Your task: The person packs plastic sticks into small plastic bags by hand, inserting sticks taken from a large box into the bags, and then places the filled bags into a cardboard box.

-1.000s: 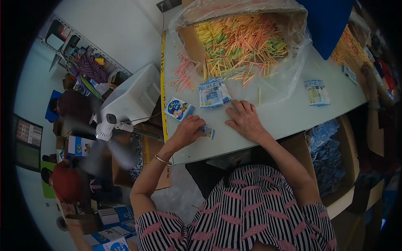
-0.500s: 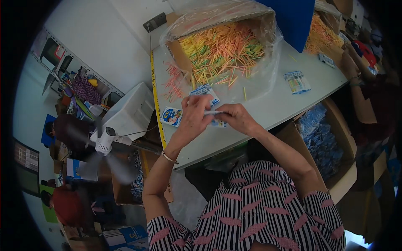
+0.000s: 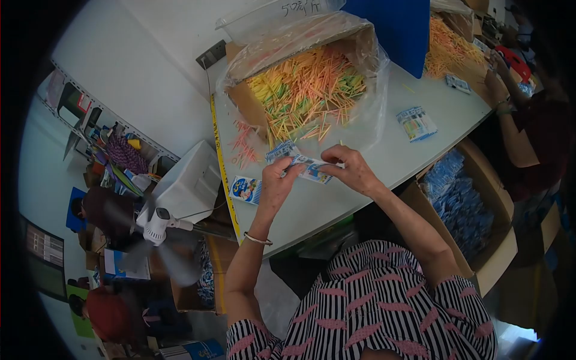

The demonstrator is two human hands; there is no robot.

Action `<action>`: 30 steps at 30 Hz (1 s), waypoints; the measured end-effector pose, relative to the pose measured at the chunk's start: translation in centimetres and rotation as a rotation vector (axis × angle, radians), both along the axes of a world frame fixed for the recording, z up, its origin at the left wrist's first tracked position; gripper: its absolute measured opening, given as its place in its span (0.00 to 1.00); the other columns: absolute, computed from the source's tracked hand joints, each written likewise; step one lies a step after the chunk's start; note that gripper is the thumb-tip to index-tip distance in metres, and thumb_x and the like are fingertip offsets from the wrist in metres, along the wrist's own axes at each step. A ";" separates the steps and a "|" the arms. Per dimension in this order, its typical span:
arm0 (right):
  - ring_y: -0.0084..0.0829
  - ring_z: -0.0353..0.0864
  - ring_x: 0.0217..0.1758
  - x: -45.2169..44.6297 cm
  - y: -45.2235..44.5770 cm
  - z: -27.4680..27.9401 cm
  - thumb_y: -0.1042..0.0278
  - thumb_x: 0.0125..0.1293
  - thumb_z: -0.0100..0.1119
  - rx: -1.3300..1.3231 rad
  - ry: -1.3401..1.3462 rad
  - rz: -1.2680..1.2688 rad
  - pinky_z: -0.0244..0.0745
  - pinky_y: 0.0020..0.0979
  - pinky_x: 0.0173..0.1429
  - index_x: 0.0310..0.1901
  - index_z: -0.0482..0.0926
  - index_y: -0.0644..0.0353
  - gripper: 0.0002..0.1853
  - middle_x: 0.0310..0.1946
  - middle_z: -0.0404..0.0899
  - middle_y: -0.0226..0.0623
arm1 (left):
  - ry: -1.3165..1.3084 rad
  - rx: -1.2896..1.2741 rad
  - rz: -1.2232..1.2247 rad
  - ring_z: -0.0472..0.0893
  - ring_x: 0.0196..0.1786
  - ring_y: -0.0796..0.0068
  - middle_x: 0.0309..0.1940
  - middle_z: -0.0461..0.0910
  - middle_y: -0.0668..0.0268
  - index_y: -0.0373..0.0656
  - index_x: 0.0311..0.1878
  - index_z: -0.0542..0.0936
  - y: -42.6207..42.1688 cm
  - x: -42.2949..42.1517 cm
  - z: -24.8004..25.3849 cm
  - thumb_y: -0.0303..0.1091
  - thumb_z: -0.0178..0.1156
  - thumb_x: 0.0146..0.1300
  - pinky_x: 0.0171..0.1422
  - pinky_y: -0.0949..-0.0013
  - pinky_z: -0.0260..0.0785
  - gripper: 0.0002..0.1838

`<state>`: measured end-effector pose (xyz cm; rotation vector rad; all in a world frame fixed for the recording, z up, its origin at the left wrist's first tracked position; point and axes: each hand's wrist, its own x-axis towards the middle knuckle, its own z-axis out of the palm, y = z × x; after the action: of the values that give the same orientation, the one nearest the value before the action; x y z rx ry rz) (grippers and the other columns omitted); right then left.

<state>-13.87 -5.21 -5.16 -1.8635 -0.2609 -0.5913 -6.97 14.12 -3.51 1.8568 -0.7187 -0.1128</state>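
My left hand (image 3: 279,183), with a bracelet at the wrist, pinches one end of a small blue-and-white printed packet (image 3: 313,172). The other end is between the thumb and fingers of my right hand (image 3: 354,171), so the packet is stretched flat between both hands above the table. Just behind my left fingers lies another blue-and-white packet (image 3: 281,150), partly covered. A third packet (image 3: 245,189) with a round blue logo rests left of my left hand. Beyond my hands, a plastic-lined carton (image 3: 246,103) lies open towards me, full of thin coloured sticks (image 3: 312,84).
A flat packet (image 3: 417,123) lies right on the white table (image 3: 372,165). Below the edge stands a carton of blue packets (image 3: 459,198). A blue divider (image 3: 401,36) separates a co-worker (image 3: 534,138). A fan (image 3: 157,227) spins at left, near more people.
The packet, seen almost edge-on before, now shows its printed face. My hands have moved slightly apart along it. The whole view has shifted a little.
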 end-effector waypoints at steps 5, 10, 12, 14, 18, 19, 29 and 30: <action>0.31 0.75 0.28 2.2 -1.6 -0.6 0.71 0.55 0.62 0.036 0.130 0.138 0.69 0.30 0.34 0.31 0.79 0.66 0.07 0.23 0.76 0.40 | -0.182 0.081 0.030 0.72 0.28 0.74 0.26 0.76 0.60 0.33 0.35 0.77 -2.0 0.8 1.3 0.29 0.63 0.56 0.34 0.72 0.65 0.09; 0.30 0.73 0.24 4.3 -3.0 -0.9 0.72 0.56 0.61 0.115 0.222 0.235 0.68 0.30 0.32 0.31 0.79 0.66 0.06 0.20 0.74 0.41 | -0.202 0.160 0.042 0.72 0.26 0.72 0.24 0.74 0.58 0.33 0.34 0.77 -3.3 2.6 1.0 0.28 0.62 0.55 0.31 0.70 0.64 0.08; 0.29 0.70 0.23 5.3 -3.5 -1.7 0.71 0.57 0.60 0.095 0.197 0.262 0.66 0.30 0.31 0.31 0.79 0.67 0.07 0.20 0.73 0.41 | -0.189 0.164 0.065 0.72 0.25 0.71 0.23 0.73 0.59 0.33 0.33 0.77 -3.9 3.3 0.8 0.28 0.62 0.56 0.30 0.69 0.63 0.08; 0.29 0.69 0.23 6.1 -3.9 -2.2 0.71 0.58 0.60 0.104 0.206 0.256 0.66 0.31 0.30 0.30 0.78 0.67 0.07 0.19 0.73 0.42 | -0.177 0.168 0.087 0.71 0.24 0.70 0.22 0.72 0.59 0.33 0.32 0.77 -4.4 4.3 0.4 0.28 0.62 0.56 0.29 0.68 0.63 0.07; 0.30 0.67 0.21 7.4 -4.8 -2.7 0.70 0.59 0.59 0.135 0.195 0.240 0.65 0.32 0.29 0.29 0.76 0.68 0.09 0.18 0.71 0.44 | -0.291 0.246 0.036 0.69 0.24 0.75 0.22 0.71 0.64 0.34 0.32 0.76 -5.6 6.7 -0.4 0.27 0.60 0.58 0.29 0.71 0.61 0.06; 0.30 0.67 0.21 7.7 -5.1 -2.8 0.70 0.59 0.59 0.135 0.197 0.236 0.65 0.32 0.29 0.29 0.76 0.68 0.09 0.18 0.71 0.44 | -0.335 0.227 0.029 0.70 0.23 0.66 0.20 0.70 0.59 0.33 0.28 0.74 -6.1 7.1 -0.4 0.28 0.61 0.57 0.28 0.66 0.61 0.09; 0.28 0.63 0.18 9.7 -6.6 -5.4 0.70 0.59 0.58 0.150 0.240 -0.021 0.61 0.30 0.25 0.27 0.75 0.68 0.09 0.15 0.69 0.40 | -0.317 0.409 0.192 0.75 0.27 0.56 0.25 0.75 0.53 0.34 0.29 0.74 -4.7 15.8 -1.5 0.42 0.54 0.65 0.32 0.61 0.66 0.18; 0.26 0.61 0.18 9.9 -6.7 -5.3 0.70 0.59 0.58 0.100 0.252 -0.086 0.60 0.29 0.24 0.26 0.75 0.68 0.10 0.14 0.67 0.38 | -0.338 0.579 0.269 0.76 0.30 0.51 0.26 0.76 0.50 0.34 0.29 0.74 -4.5 17.2 -1.7 0.47 0.52 0.64 0.35 0.57 0.67 0.22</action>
<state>-3.95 -11.96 -10.47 -1.8367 0.0145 -0.4135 10.19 9.62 -5.24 2.5503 -0.7012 0.1931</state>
